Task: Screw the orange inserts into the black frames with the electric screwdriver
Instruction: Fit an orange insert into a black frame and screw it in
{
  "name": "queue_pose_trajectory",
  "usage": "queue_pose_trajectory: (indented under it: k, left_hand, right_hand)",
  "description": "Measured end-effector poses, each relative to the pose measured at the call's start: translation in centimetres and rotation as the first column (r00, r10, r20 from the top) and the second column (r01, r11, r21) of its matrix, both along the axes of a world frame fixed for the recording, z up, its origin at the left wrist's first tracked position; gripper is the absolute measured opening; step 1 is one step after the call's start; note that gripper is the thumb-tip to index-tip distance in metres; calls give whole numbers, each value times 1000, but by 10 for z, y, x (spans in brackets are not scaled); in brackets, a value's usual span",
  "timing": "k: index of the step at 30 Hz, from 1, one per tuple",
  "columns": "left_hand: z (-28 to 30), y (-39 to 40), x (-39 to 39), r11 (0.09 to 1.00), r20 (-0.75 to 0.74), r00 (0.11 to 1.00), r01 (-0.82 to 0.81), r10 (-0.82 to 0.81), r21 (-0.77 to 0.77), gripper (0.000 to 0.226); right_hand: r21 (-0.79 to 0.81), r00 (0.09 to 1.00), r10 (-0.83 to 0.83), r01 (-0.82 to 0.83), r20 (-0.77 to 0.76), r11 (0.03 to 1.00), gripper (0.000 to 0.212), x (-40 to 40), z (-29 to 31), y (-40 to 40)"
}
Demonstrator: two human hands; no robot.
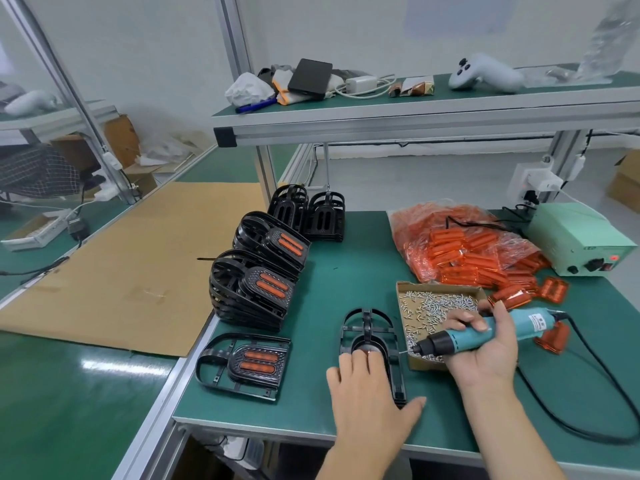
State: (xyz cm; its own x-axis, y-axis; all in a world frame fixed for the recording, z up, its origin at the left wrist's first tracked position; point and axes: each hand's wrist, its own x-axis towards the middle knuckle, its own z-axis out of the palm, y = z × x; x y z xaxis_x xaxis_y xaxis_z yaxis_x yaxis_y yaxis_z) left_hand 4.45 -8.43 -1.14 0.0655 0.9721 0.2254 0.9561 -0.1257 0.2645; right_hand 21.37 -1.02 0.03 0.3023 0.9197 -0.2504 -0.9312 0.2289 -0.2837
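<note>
Black frame pinned flat on the green surface (346,271), screwdriver beside it.
Bag of orange inserts (460,244) lies far right; black frame (370,332), ribbed underside up, sits under the flat-fingered left hand (367,393); right hand (485,344) wraps the teal electric screwdriver (485,332), tip over the screw box (436,308).

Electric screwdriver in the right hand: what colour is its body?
Teal body, black nose; head view.

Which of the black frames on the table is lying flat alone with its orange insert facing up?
The black frame at the near left edge of the green table. It lies flat alone, two orange bars showing; the other finished ones stand stacked behind it.
</note>
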Motion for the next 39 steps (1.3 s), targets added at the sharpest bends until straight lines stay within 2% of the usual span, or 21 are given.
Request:
queue_pose_trajectory:
  k: [3,8,11,14,17,21,23,30,33,36,37,39]
  left_hand:
    - [4,2,11,995,-54,997,-64,59,-82,65]
    - [24,-1,-9,988,214,966,-128,144,-88,29]
    - [44,2,-31,972,463,854,-221,235,-85,22]
    - [58,12,-56,941,617,710,-261,338,-215,20]
    - [63,22,-80,926,590,716,-243,372,-289,18]
    - [64,32,-96,919,459,809,-237,367,-315,47]
    - [65,40,-99,914,415,827,-263,379,-310,50]
    - [62,33,-102,930,417,845,-225,335,-291,53]
    - [67,10,-109,929,489,798,-238,353,-283,35]
    - [76,-15,-130,911,608,679,-305,413,-277,6]
    - [79,-23,-140,898,633,639,-343,438,-276,9]
    - [80,-34,-159,862,669,557,-421,491,-282,31]
  right_hand:
    - [-1,1000,21,-21,-20,1000,22,3,0,0]
    - [-3,999,22,-23,-40,1000,22,4,0,-3]
    - [-10,1000,19,-19,-20,1000,22,2,2,-2]
    - [-10,1000,15,-15,8,1000,23,0,1,-2]
    - [-15,1000,16,-15,27,1000,24,1,0,-1]
    - [-21,999,14,-13,34,1000,26,0,-1,-1]
    - [-24,999,19,-18,42,1000,26,0,-1,-1]
    - [-26,999,29,-28,35,999,27,0,0,-1]
    - [-33,999,34,-33,42,999,28,0,0,-1]
    - [-27,999,42,-41,35,999,28,0,0,-1]
    - [-27,998,45,-44,34,999,27,0,0,-1]
    - [-33,998,41,-39,39,999,26,-1,0,-1]
